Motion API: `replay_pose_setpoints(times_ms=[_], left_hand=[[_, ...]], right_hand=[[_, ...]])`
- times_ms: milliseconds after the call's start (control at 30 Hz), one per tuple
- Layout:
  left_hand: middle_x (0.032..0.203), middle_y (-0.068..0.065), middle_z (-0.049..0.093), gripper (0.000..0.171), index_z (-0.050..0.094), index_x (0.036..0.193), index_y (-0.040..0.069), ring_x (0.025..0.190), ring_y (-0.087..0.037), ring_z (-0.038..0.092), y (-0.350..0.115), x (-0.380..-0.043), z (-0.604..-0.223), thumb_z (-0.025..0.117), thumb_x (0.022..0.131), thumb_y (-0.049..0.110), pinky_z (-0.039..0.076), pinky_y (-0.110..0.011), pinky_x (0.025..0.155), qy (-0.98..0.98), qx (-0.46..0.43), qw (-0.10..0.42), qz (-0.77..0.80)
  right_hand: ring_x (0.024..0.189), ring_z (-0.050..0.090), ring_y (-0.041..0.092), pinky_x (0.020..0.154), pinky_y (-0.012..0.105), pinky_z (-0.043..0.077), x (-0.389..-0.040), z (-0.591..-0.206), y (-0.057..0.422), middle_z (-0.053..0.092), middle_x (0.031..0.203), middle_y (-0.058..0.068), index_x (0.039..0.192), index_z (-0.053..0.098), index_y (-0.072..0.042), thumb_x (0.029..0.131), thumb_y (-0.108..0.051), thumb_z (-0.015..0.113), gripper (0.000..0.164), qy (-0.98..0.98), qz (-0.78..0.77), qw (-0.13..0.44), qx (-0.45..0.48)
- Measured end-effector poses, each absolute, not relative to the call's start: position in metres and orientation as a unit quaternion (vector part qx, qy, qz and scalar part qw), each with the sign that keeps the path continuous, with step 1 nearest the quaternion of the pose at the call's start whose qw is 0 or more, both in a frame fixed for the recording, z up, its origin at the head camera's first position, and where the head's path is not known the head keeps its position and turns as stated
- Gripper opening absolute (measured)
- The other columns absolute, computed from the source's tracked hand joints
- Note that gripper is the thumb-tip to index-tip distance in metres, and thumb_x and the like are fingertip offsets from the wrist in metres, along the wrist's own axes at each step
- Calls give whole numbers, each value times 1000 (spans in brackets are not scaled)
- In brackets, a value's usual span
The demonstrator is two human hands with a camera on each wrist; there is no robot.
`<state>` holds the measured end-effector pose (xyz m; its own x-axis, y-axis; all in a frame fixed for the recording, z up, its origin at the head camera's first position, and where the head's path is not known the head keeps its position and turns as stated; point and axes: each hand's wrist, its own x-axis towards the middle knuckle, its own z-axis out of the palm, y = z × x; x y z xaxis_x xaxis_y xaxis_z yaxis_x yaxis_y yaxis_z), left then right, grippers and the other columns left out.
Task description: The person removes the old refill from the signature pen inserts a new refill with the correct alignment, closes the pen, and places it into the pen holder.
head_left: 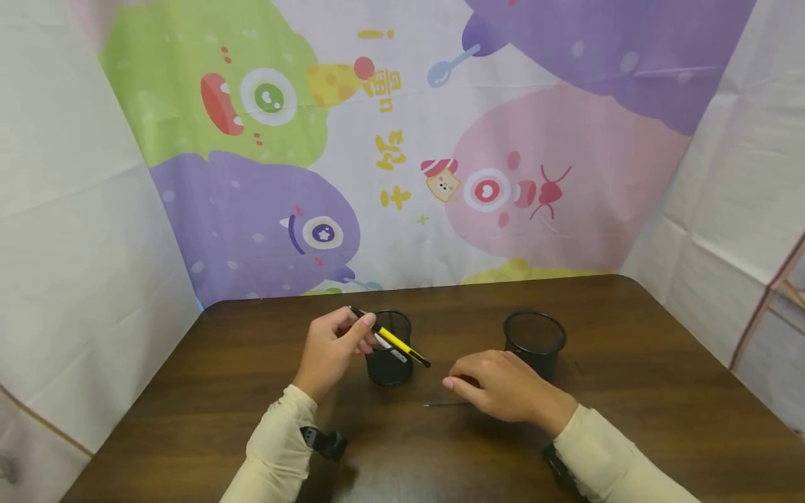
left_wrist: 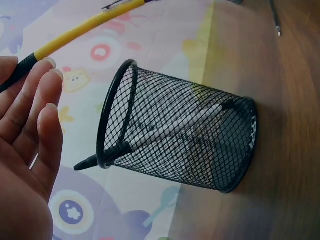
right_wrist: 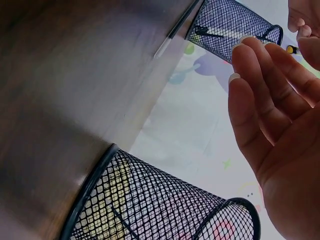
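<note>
My left hand (head_left: 330, 353) pinches a yellow pen (head_left: 399, 342) with black ends between thumb and fingers. The pen slants over a black mesh pen cup (head_left: 390, 374). Inside that cup, in the left wrist view, leans a white pen (left_wrist: 172, 129), its black end poking past the rim. My right hand (head_left: 503, 384) hovers over the table with fingers loosely bent and nothing visible in them. Beneath it lies a thin dark rod with a pale tip (head_left: 440, 404), like a pen refill, partly hidden by the hand in the head view.
Just beyond my right hand stands a second black mesh cup (head_left: 534, 335), with no pen visible inside. Both cups are on a brown wooden table (head_left: 251, 391). A cartoon-printed cloth (head_left: 402, 244) hangs behind the table, and white cloths flank both sides.
</note>
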<state>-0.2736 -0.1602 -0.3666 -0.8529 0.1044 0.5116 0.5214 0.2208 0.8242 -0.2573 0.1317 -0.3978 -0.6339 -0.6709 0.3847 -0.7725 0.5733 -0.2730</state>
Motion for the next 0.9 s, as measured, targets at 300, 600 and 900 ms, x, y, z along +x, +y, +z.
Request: replay_pose_setpoints(times_ms=[300, 600, 900], left_hand=[[71, -12, 70, 24, 68, 79, 2, 57, -23, 65, -173, -276, -365, 69, 97, 18, 55, -29, 56, -755, -195, 212, -589], [74, -17, 70, 29, 68, 83, -1, 57, -21, 63, -180, -284, -366, 68, 98, 24, 53, -26, 55, -749, -183, 251, -586], [79, -15, 72, 21, 70, 93, -1, 57, -21, 63, -177, -289, -366, 67, 99, 19, 54, -31, 54, -730, -163, 260, -611]], right_hand=[[66, 53, -5, 61, 23, 48, -257, -400, 132, 58, 79, -24, 93, 73, -24, 104, -42, 53, 29, -877, 212, 116, 416], [57, 45, -3, 53, 21, 41, -258, -401, 135, 47, 67, -22, 83, 64, -30, 103, -40, 56, 24, -881, 208, 131, 405], [60, 48, -3, 56, 22, 43, -257, -400, 134, 49, 70, -23, 85, 68, -26, 103, -38, 58, 23, -880, 206, 128, 409]])
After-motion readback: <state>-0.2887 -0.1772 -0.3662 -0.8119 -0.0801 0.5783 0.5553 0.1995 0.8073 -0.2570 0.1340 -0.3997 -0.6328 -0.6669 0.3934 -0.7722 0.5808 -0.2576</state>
